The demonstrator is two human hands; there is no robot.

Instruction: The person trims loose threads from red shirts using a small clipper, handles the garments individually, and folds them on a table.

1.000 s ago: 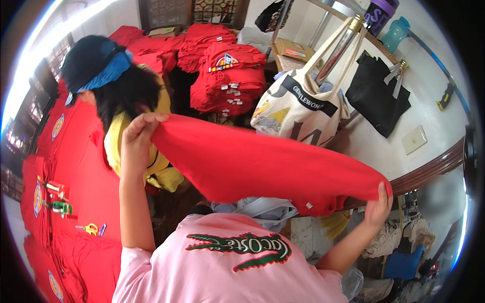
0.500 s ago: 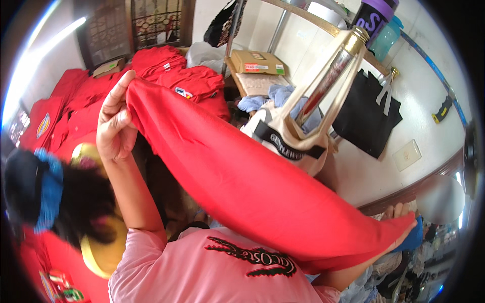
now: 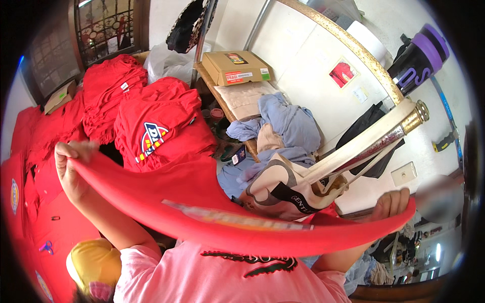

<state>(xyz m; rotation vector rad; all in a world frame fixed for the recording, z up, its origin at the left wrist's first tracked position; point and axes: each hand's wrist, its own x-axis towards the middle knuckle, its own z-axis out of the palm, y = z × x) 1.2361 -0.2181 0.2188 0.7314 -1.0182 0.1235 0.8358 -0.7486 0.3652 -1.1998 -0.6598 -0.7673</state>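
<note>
A red printed shirt [image 3: 283, 240] is stretched out in front of my chest, its print smeared by motion. My left hand [image 3: 73, 164] grips one end of the cloth at the left, raised to about shoulder height. At the right, my right hand [image 3: 391, 204] has its fingers folded over the other end. Between the two hands the fabric sags in a shallow curve. Behind it lies a heap of red shirts [image 3: 166, 118], one with a colourful logo facing up.
A cardboard box [image 3: 237, 68] sits on a shelf beside crumpled light-blue cloth [image 3: 288, 121]. A cream tote bag [image 3: 283, 194] hangs on a metal pole at the right. A yellow cap [image 3: 93, 265] on another person is close at lower left. Small scissors [image 3: 46, 247] lie on red cloth.
The shirt went from a slanted, twisted hold to a wide level stretch, and its print now shows. My left hand moved lower and outward. The view has shifted, and the nearby person's head is lower.
</note>
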